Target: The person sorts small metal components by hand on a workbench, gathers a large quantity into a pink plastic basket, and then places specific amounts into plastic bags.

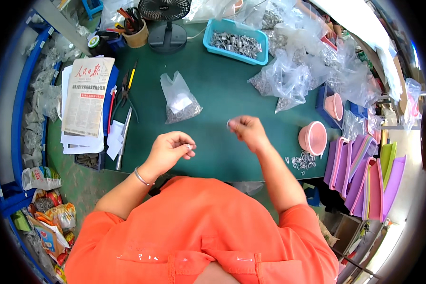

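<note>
A small metal ring sits pinched at the fingertips of the left hand, held just above the green table. The right hand is closed too — something tiny at its fingertips, too small to make out. Beyond them lies a clear bag of rings; rightward, a pink cup beside loose rings.

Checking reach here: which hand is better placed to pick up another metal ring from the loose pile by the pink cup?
Probably the right hand: the ring pile and pink cup lie on its side, while the left hand is farther off and pinches a small metal piece.
</note>
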